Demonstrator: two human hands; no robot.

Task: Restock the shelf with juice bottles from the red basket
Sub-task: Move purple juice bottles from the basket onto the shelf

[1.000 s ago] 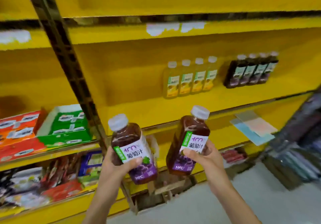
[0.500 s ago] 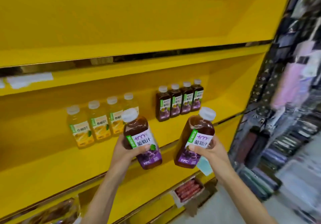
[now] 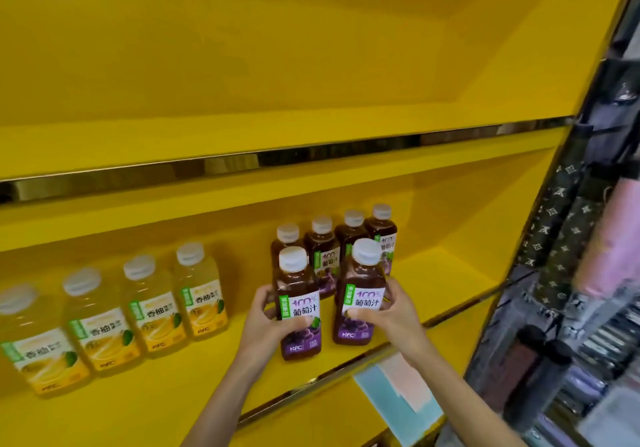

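Both arms had dropped to the yellow shelf (image 3: 166, 398); left hand (image 3: 265, 323) gripped a purple-juice plastic bottle (image 3: 300, 322), right hand (image 3: 393, 313) its twin bottle (image 3: 360, 287).

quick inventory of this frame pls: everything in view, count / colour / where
shelved grape juice bottles: 4, dark purple, white caps, in a row at the back of the shelf
left grape juice bottle: 1, same kind, upright in front of that row
right grape juice bottle: 1, same kind, beside it
yellow juice bottles: 4, pale yellow, white caps, row on the left
shelf: 1, yellow
metal trim: 1, dark, shiny, upper board's front edge
paper sheets: pale blue and pink, lower front edge
side rack: 1, dark patterned goods, right; blurred
left hand: grips left bottle
right hand: grips right bottle
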